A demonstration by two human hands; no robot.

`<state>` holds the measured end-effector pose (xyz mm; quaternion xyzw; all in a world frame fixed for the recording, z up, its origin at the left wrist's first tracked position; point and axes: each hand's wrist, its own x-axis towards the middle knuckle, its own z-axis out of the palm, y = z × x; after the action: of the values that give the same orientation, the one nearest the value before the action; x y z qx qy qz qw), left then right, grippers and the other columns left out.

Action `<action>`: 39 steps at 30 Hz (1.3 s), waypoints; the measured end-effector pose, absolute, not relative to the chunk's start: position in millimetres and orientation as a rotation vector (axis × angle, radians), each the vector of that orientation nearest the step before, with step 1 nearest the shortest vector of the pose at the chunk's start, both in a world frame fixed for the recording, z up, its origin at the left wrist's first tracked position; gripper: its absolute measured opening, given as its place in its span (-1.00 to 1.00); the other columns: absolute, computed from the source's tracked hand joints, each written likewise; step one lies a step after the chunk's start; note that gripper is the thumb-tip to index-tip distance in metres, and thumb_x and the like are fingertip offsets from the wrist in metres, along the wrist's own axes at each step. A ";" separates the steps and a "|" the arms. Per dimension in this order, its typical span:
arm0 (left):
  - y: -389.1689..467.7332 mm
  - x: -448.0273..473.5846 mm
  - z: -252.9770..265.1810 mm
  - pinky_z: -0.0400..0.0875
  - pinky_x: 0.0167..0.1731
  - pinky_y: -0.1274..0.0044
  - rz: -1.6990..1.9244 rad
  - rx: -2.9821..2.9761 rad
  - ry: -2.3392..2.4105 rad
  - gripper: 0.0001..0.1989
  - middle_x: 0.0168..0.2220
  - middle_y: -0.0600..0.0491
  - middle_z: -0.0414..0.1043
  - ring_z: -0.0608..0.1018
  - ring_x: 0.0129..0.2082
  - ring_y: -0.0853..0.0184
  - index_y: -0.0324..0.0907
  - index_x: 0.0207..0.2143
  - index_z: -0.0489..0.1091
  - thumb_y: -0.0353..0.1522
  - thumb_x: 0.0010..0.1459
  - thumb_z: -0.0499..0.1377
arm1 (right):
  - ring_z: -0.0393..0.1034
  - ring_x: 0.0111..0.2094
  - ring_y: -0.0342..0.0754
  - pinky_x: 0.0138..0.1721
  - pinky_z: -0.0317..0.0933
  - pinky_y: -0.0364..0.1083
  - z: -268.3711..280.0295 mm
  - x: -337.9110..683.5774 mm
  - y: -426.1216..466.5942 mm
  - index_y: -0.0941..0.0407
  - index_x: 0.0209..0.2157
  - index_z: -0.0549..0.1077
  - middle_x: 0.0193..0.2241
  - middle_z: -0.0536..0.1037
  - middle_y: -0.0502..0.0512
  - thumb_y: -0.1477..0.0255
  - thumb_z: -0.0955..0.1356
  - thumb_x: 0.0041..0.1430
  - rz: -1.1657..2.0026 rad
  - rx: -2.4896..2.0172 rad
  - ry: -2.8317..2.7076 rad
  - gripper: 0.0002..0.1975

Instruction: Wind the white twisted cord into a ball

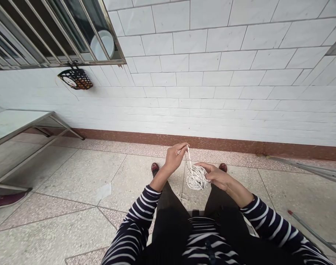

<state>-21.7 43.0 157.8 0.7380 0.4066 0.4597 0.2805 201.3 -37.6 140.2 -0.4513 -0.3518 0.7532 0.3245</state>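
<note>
A ball of white twisted cord hangs in front of my lap, above the floor between my feet. My right hand grips its right side, thumb and fingers around the wound strands. From the top of the ball a length of cord rises to my left hand, which pinches it between thumb and fingertips. The strand between the two hands looks fairly straight. Part of the ball's right side is hidden by my right fingers.
A white tiled wall faces me. At left stands a metal-framed table, with a shoe beneath it. A black basket hangs from the window bars. Metal poles lie at right; white paper is on the floor.
</note>
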 end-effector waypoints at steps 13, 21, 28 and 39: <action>44.8 -17.0 142.5 0.54 0.20 0.29 1.253 2.437 0.995 -0.71 -0.12 -0.05 0.74 0.72 -0.13 0.24 -0.13 -0.05 0.65 -0.27 0.53 0.12 | 0.32 -0.48 -0.16 -0.52 0.09 -0.22 112.3 193.9 -47.7 0.08 0.03 0.57 -0.39 0.56 -0.06 0.48 0.46 -0.37 1.995 -1.176 -1.049 -0.26; 32.1 -1.5 62.2 0.50 0.00 0.46 0.701 1.946 1.161 -0.73 -0.15 -0.04 0.73 0.70 -0.07 0.17 -0.19 -0.23 0.65 -0.37 0.40 0.14 | 0.36 -0.39 -0.12 -0.47 0.14 -0.22 140.2 204.4 -57.2 0.10 -0.19 0.58 -0.36 0.57 0.00 0.51 0.48 -0.38 1.811 -1.129 -0.980 -0.47; -16.5 5.4 -2.7 0.44 -0.16 0.56 0.485 1.580 1.057 -0.78 -0.29 0.03 0.66 0.62 -0.24 0.33 -0.23 -0.35 0.56 -0.39 0.30 0.14 | 0.24 -0.51 -0.17 -0.56 0.09 -0.18 154.0 218.4 -39.3 0.11 -0.21 0.49 -0.43 0.46 -0.06 0.41 0.49 -0.37 1.530 -1.226 -0.816 -0.48; -24.7 -8.1 -27.3 0.44 -0.26 0.55 0.441 1.474 1.123 -0.81 -0.36 0.05 0.61 0.56 -0.36 0.36 -0.20 -0.28 0.52 -0.37 0.25 0.10 | 0.36 -0.29 -0.04 -0.47 0.16 -0.16 174.0 200.7 -22.3 0.06 0.00 0.46 -0.10 0.58 0.14 0.39 0.49 -0.40 1.210 -1.206 -0.727 -0.25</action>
<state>-8.1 -24.7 -27.3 0.6306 0.4804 0.1888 0.5795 200.7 -22.3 174.0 -0.5200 -0.3136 0.5216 0.5993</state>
